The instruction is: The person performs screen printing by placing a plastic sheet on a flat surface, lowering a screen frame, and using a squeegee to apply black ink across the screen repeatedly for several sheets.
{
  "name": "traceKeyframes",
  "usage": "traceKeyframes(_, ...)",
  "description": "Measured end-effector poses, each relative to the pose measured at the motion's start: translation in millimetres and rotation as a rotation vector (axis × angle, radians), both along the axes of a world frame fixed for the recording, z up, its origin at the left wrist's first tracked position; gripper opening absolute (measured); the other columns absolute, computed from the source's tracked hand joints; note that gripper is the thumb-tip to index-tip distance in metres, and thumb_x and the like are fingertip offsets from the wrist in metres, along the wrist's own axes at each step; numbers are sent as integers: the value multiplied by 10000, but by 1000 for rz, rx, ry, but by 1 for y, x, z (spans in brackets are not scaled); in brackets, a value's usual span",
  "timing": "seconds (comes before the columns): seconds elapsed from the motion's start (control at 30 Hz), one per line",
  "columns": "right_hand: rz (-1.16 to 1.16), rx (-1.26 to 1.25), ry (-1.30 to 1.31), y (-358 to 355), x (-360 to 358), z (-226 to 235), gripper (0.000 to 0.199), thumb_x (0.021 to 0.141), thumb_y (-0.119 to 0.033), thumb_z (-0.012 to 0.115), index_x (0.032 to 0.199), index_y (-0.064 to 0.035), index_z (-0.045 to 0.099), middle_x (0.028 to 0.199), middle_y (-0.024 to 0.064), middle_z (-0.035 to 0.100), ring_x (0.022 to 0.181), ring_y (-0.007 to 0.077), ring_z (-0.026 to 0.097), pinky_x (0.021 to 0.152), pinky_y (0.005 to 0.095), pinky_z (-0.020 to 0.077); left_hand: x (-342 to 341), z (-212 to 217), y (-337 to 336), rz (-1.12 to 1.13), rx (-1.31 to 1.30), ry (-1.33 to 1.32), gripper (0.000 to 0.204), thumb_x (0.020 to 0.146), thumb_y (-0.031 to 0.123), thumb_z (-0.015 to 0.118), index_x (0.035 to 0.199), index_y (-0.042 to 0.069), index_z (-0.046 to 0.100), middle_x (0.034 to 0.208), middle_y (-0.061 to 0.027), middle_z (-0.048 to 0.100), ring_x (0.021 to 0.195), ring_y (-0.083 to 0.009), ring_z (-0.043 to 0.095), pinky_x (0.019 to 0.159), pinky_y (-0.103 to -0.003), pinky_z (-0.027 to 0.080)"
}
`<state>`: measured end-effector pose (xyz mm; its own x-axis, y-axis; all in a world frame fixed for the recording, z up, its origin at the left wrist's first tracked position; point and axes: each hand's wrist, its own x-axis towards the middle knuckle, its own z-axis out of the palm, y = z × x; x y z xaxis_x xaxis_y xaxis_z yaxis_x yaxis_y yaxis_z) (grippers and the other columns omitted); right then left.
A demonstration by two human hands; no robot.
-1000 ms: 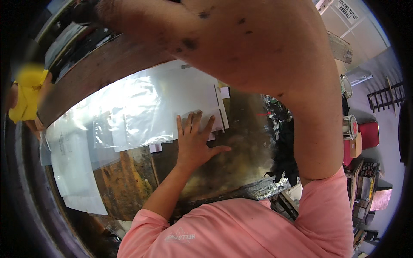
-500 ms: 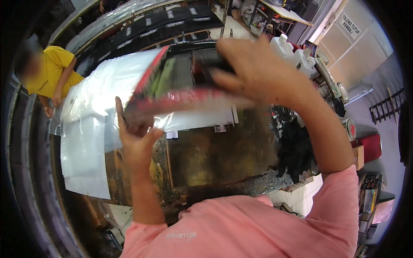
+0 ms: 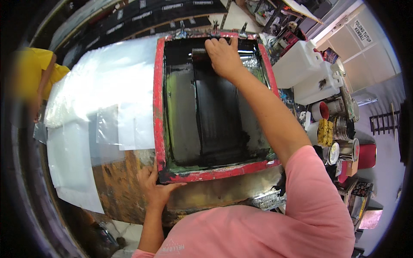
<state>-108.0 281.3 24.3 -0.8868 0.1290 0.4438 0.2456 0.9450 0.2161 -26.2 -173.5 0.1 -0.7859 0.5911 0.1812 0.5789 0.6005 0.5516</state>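
A screen-printing frame [image 3: 158, 107] with red, ink-stained edges lies flat on the worktable before me. Black ink covers a wide band of its mesh [image 3: 219, 116], and greenish strips show along the sides. At the far end of the mesh, my right hand [image 3: 226, 60] has its fingers curled over a dark squeegee [image 3: 199, 53]; most of the squeegee is hidden behind the hand. My left hand [image 3: 154, 187] grips the frame's near left corner, thumb along the front edge and fingers by the left side. What lies beneath the frame is mostly hidden.
Clear plastic sheets [image 3: 73, 146] spread over the table's left side. White jugs [image 3: 301, 64], open cans [image 3: 348, 149] and a yellow sponge-like block [image 3: 325, 132] crowd the right. A person in yellow [image 3: 36, 69] stands at far left. Black printed fabric [image 3: 142, 17] lies on a table behind.
The frame has come down from a raised, tilted position to lying flat. My left hand has moved down toward me with its corner. My right hand is now over the frame's far end.
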Motion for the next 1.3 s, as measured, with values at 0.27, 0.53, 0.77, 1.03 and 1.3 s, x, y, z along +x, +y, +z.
traceKeyframes(0.27,63,-177,-133,-108,123,23,245,875,-35,614,1107,-87,554,1056,78,614,1042,293,617,950,572,392,3,1,2,36,3,33,883,444,505,1004,1131,26,723,927,-62,487,916,-282,502,846,-429,404)
traceKeyframes(0.53,18,-268,-236,-174,205,50,260,892,-175,688,1108,-79,582,1037,79,595,1060,283,599,988,569,370,2,10,6,35,88,101,914,489,414,1046,1254,28,728,1087,-54,600,1041,-246,578,945,-404,471)
traceKeyframes(0.77,-85,-178,100,-189,217,164,494,803,-472,780,1062,-93,598,1016,100,599,1033,316,588,998,558,350,9,100,56,-17,1099,-646,1072,747,126,979,1618,-16,371,1452,-127,589,1264,-215,611,1087,-329,468)
traceKeyframes(1.03,50,-35,170,-143,160,269,528,956,-448,575,1248,-11,626,1138,208,677,1069,407,619,1012,474,376,-29,28,61,-13,-315,72,1270,771,826,703,1603,-68,358,1705,-262,296,1631,-411,126,1190,-763,-129)
traceKeyframes(1.3,200,344,89,-77,159,290,515,1042,-376,496,1345,16,638,1267,244,686,1110,426,617,1041,442,398,-109,33,12,324,109,248,680,928,357,814,1491,45,593,1549,-133,583,1552,-325,398,1276,-632,-90)
